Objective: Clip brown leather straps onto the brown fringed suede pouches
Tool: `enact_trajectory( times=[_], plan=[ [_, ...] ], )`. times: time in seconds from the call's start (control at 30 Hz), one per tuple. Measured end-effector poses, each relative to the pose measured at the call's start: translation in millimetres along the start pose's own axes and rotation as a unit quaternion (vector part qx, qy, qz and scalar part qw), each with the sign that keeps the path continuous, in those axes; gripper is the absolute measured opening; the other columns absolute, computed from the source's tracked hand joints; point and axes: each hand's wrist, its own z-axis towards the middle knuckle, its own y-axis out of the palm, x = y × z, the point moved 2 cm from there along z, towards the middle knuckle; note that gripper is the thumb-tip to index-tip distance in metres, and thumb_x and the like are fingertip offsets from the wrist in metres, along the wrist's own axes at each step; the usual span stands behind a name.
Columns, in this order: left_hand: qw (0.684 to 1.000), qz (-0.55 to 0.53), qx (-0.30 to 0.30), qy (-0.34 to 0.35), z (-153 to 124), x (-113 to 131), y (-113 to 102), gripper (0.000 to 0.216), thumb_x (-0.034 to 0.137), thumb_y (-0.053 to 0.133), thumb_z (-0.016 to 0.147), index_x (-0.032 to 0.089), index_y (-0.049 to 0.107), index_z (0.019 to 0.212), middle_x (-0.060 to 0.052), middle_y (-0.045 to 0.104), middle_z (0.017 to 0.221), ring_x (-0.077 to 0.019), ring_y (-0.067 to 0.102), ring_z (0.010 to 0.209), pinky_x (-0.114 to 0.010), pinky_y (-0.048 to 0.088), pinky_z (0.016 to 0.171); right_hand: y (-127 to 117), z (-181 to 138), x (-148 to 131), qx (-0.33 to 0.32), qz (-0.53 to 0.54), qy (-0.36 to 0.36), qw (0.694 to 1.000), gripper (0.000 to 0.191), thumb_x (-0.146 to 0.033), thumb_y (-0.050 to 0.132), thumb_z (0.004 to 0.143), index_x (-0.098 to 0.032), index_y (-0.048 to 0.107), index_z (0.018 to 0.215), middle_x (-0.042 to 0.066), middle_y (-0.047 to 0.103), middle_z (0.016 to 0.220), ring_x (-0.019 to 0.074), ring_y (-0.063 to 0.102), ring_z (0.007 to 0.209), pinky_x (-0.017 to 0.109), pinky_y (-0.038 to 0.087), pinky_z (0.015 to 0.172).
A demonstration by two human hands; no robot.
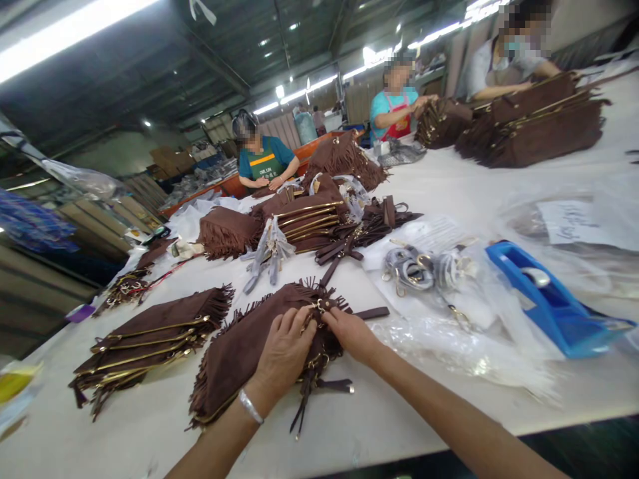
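One dark brown fringed bag (244,339) is laid slantwise on the white counter (389,426), directly in front of the person, and both hands are placed at its right end. By the right hand (352,332), a gold-coloured metal fitting (320,305) is pinched between the thumb and the fingers. The left hand (287,349) is rested on the bag, with its fingers bent close to the same fitting; whether something is gripped by it cannot be told. On the left wrist a silver-coloured bracelet (250,406) is worn.

To the left, just beside the bag, a stack of similar fringed bags (150,339) with gold-coloured zips is seen. Beyond, a larger pile of brown bags (309,216) is heaped. To the right, grey straps (414,268) with metal hooks are bundled near crumpled clear plastic (459,352), and farther right a blue tape dispenser (559,313) is set down.

Across the counter, three co-workers are seen: one in a green apron (269,164), one in a red apron (399,123), and one by whom another heap of brown bags (544,123) is touched.
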Motion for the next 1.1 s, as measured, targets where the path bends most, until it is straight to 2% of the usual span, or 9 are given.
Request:
enact_trajectory(
  times=[0.07, 0.13, 0.27, 0.4, 0.47, 0.6, 0.8, 0.93, 1.1],
  plan=[
    [0.998, -0.028, -0.038, 0.05, -1.8, 8.9, -3.9, 0.03, 0.016, 0.045, 0.094, 0.024, 0.054, 0.122, -0.011, 0.05, 0.134, -0.0316, 0.046, 0.122, -0.049, 0.041, 0.1, 5.7, -9.1, 0.7, 0.001, -0.015, 0.01, 1.0, 0.027, -0.01, 0.047, 0.092, -0.022, 0.056, 0.114, 0.009, 0.058, 0.113, 0.0191, 0.062, 0.091, 0.028, 0.046, 0.078],
    [0.99, -0.067, -0.103, 0.074, -1.0, 16.1, -2.5, 0.023, 0.022, 0.05, 0.093, 0.023, 0.058, 0.115, -0.01, 0.057, 0.121, -0.0292, 0.053, 0.111, -0.045, 0.046, 0.092, 5.8, -18.8, -1.6, 0.012, -0.017, 0.02, 1.0, 0.028, -0.012, 0.047, 0.093, -0.023, 0.055, 0.118, 0.007, 0.057, 0.115, 0.0176, 0.062, 0.092, 0.026, 0.046, 0.078],
    [0.978, -0.103, -0.181, -0.012, 7.3, 17.6, 7.8, 0.032, 0.024, 0.064, 0.084, 0.016, 0.058, 0.113, -0.012, 0.06, 0.111, -0.0283, 0.06, 0.097, -0.039, 0.051, 0.082, -3.6, -37.6, -11.9, 0.057, 0.008, 0.025, 0.998, 0.029, -0.015, 0.043, 0.096, -0.023, 0.053, 0.122, 0.007, 0.057, 0.117, 0.0179, 0.061, 0.094, 0.027, 0.047, 0.08],
    [0.963, -0.151, -0.22, -0.046, 15.0, 9.3, 7.7, 0.017, 0.021, 0.067, 0.079, 0.018, 0.06, 0.094, -0.009, 0.063, 0.101, -0.0266, 0.063, 0.089, -0.036, 0.05, 0.078, -5.0, -51.5, -14.3, 0.057, 0.075, 0.007, 0.996, 0.022, -0.015, 0.043, 0.095, -0.024, 0.058, 0.109, 0.004, 0.061, 0.103, 0.0179, 0.062, 0.09, 0.028, 0.047, 0.079],
    [0.956, -0.19, -0.219, -0.045, 15.9, 3.6, 2.2, 0.016, 0.019, 0.067, 0.077, 0.02, 0.059, 0.091, -0.007, 0.064, 0.098, -0.0251, 0.063, 0.089, -0.034, 0.049, 0.078, -3.1, -55.3, -9.7, 0.062, 0.121, 0.008, 0.991, 0.019, -0.016, 0.044, 0.093, -0.024, 0.06, 0.101, 0.003, 0.063, 0.095, 0.0174, 0.062, 0.088, 0.028, 0.046, 0.077],
    [0.943, -0.27, -0.191, -0.044, 10.5, -6.3, -5.5, 0.022, 0.017, 0.06, 0.08, 0.022, 0.056, 0.101, -0.004, 0.064, 0.102, -0.0223, 0.062, 0.094, -0.031, 0.047, 0.079, -4.7, -55.9, 4.6, 0.068, 0.173, 0.042, 0.982, 0.017, -0.02, 0.047, 0.091, -0.024, 0.063, 0.095, 0.001, 0.066, 0.089, 0.0178, 0.061, 0.083, 0.029, 0.045, 0.074],
    [0.939, -0.3, -0.142, -0.087, -1.3, -6.0, 8.3, 0.027, 0.011, 0.047, 0.082, 0.023, 0.054, 0.105, -0.004, 0.063, 0.103, -0.0218, 0.06, 0.097, -0.033, 0.046, 0.086, -24.1, -44.3, 20.2, 0.024, 0.193, 0.103, 0.976, 0.012, -0.024, 0.051, 0.09, -0.022, 0.063, 0.09, -0.001, 0.066, 0.077, 0.017, 0.06, 0.071, 0.027, 0.042, 0.064],
    [0.934, -0.322, -0.104, -0.111, -10.4, -4.3, 17.3, 0.03, 0.012, 0.044, 0.085, 0.022, 0.052, 0.111, -0.006, 0.062, 0.108, -0.0227, 0.06, 0.102, -0.036, 0.046, 0.092, -19.2, -39.0, 2.5, 0.034, 0.142, 0.037, 0.989, 0.012, -0.02, 0.052, 0.09, -0.024, 0.062, 0.095, 0.0, 0.067, 0.087, 0.0174, 0.062, 0.079, 0.028, 0.045, 0.07],
    [0.906, -0.399, -0.067, -0.127, -21.9, -12.2, 21.9, 0.039, 0.012, 0.041, 0.088, 0.026, 0.042, 0.125, -0.007, 0.062, 0.118, -0.0207, 0.06, 0.109, -0.035, 0.047, 0.095, 21.7, -34.2, -27.3, 0.051, 0.027, -0.094, 0.994, 0.037, -0.011, 0.049, 0.091, -0.021, 0.05, 0.126, 0.009, 0.066, 0.108, 0.0221, 0.064, 0.096, 0.033, 0.051, 0.081]
  ],
)
